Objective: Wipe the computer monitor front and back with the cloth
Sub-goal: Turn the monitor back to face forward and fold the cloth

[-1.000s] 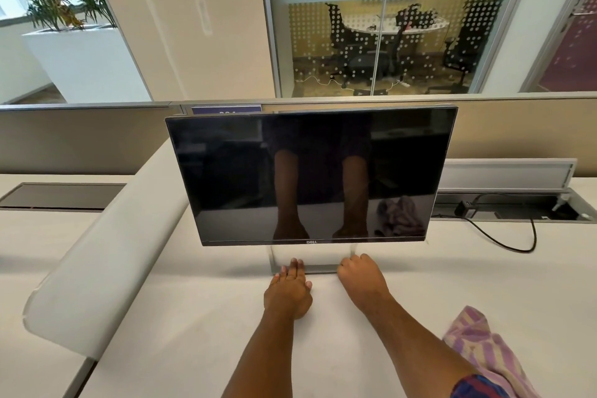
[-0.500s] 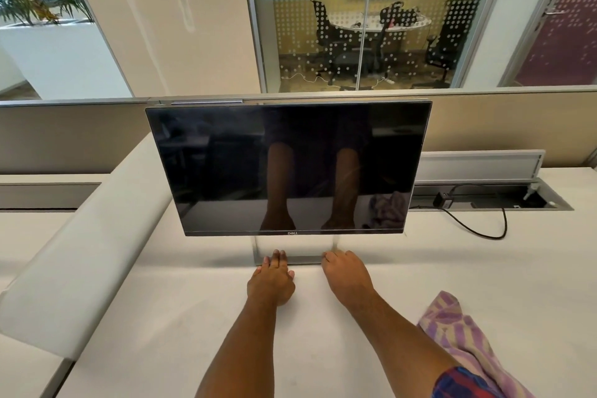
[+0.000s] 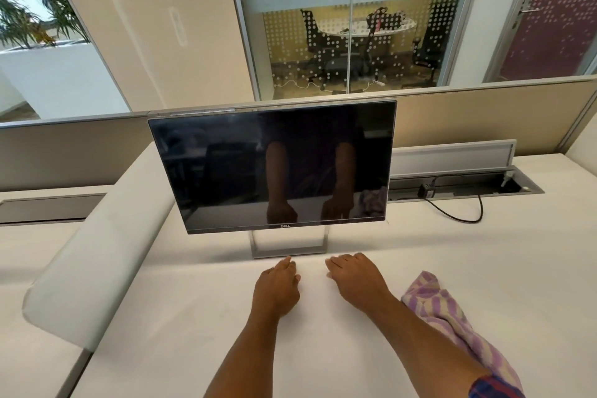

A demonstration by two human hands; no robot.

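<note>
A black Dell monitor (image 3: pixel 274 168) stands on a silver frame stand (image 3: pixel 289 247) in the middle of the white desk, its dark screen facing me and mirroring my arms. My left hand (image 3: pixel 277 287) rests flat on the desk just in front of the stand's base, fingers relaxed, holding nothing. Beside it my right hand (image 3: pixel 353 278) also lies palm down on the desk, empty, a little short of the base. A crumpled purple-and-cream striped cloth (image 3: pixel 452 317) lies on the desk to the right of my right forearm, partly under it.
A white curved divider (image 3: pixel 97 255) runs along the desk's left side. Behind the monitor at right, an open cable tray (image 3: pixel 465 187) holds a black plug and cable (image 3: pixel 458 213) looping onto the desk. A beige partition (image 3: pixel 484 113) closes off the back.
Both hands have drawn back a little from the stand's base toward me. The monitor and the cloth have stayed where they were; the camera view shifted.
</note>
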